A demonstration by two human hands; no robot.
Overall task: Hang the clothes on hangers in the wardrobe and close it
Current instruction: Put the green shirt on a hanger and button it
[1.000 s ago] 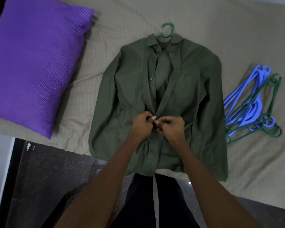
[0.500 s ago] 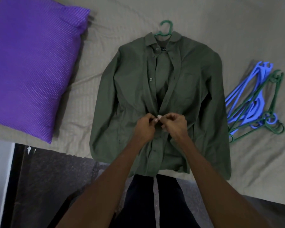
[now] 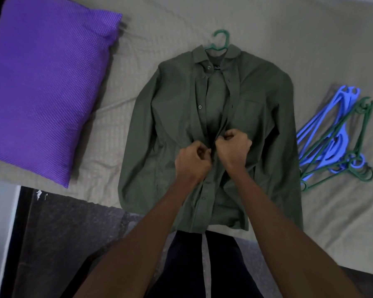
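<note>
A dark green long-sleeved shirt (image 3: 172, 125) lies flat on the bed, collar away from me, with a green hanger (image 3: 221, 40) inside it; only the hook shows above the collar. My left hand (image 3: 192, 163) pinches the left front edge of the shirt at mid-chest. My right hand (image 3: 234, 147) pinches the right front edge just beside it, a little higher. The upper front lies unbuttoned and open; the lower part below my hands looks closed.
A purple pillow (image 3: 43, 82) lies at the left on the beige bedsheet (image 3: 310, 50). A pile of blue and green hangers (image 3: 340, 143) sits right of the shirt. Dark floor (image 3: 63, 244) and my dark-clad legs are below the bed's edge.
Both hands have shifted slightly up the shirt front; the right hand now sits higher than the left. The shirt has stayed in place.
</note>
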